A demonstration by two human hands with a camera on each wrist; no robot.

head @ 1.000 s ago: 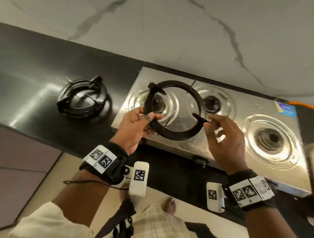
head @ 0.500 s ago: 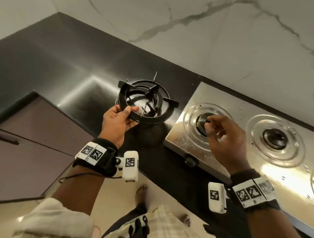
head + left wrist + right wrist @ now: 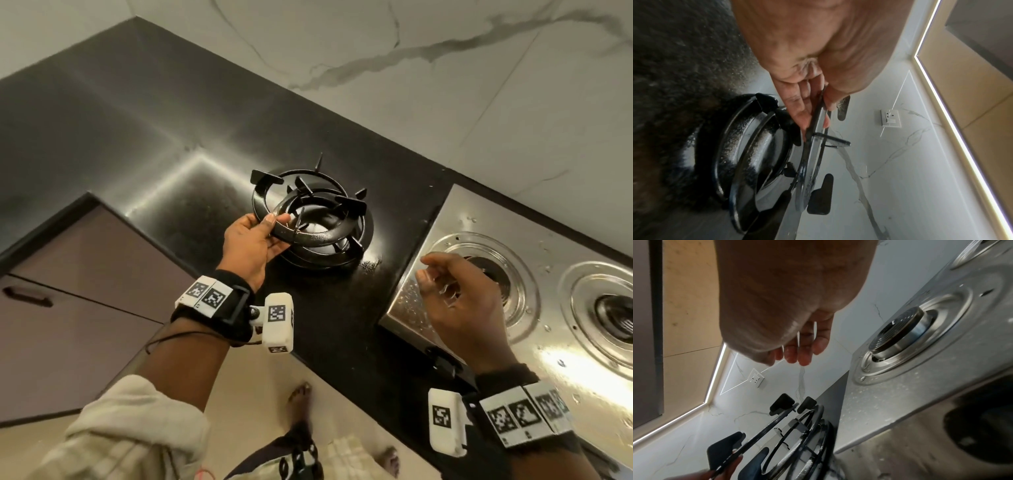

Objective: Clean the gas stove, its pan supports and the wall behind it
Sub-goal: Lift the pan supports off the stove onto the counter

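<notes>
My left hand (image 3: 274, 233) pinches the near rim of a black pan support (image 3: 318, 236) between thumb and fingers. The support is tilted over a second black pan support (image 3: 329, 262) that lies on the dark countertop (image 3: 137, 137), left of the stove. The left wrist view shows my left hand (image 3: 813, 116) on the held ring (image 3: 809, 170) beside the lower support (image 3: 740, 146). My right hand (image 3: 442, 284) hovers over the left corner of the steel gas stove (image 3: 428, 308), fingers loosely curled and holding nothing. The stove's burners (image 3: 489, 274) are bare, and water drops dot its top.
The white marble wall (image 3: 445, 85) runs behind the countertop and stove. A wall socket (image 3: 891, 117) sits on it. Brown drawers (image 3: 68, 308) lie below the counter's edge. A black knob (image 3: 442, 363) sticks out of the stove's front. My bare feet (image 3: 301, 394) stand on the floor.
My left hand carried the pan support from above the stove leftward and lowered it over the other support on the countertop. My right hand let go of the ring and stayed by the stove.
</notes>
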